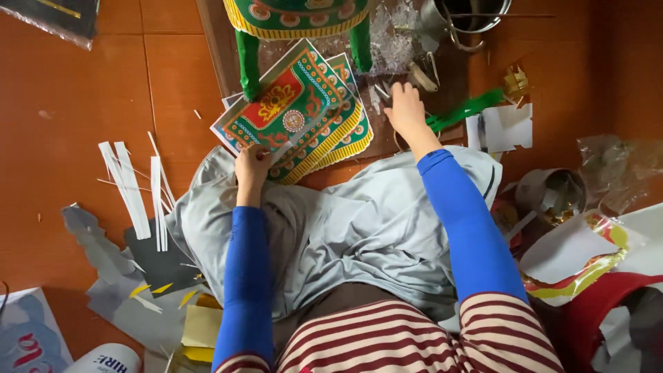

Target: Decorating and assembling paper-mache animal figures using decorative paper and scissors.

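Orange tile floor (69,103) spreads out on every side of the hands, littered with paper. Across the lap, right under both forearms, lies a grey cloth (359,228). Above the hands stands a green paper stool (297,17) with a yellow-trimmed seat, one leg coming down just beyond the left hand. That left hand (252,166) grips the near edge of a stack of patterned paper sheets (297,110), green and red with gold borders, fingers closed on the lowest corner; the stack fans away from the hand toward the stool. The right hand (406,110) reaches further out, palm down, fingers spread on the dark board (221,41) among small scraps; whether it has hold of anything, I cannot tell. Just right of it lies a bundle of green strips (469,109), then white paper pieces (507,128). Far left of the left hand, white paper strips (131,186) lie loose on the tiles. Beyond the right hand sits a metal pot (473,14).
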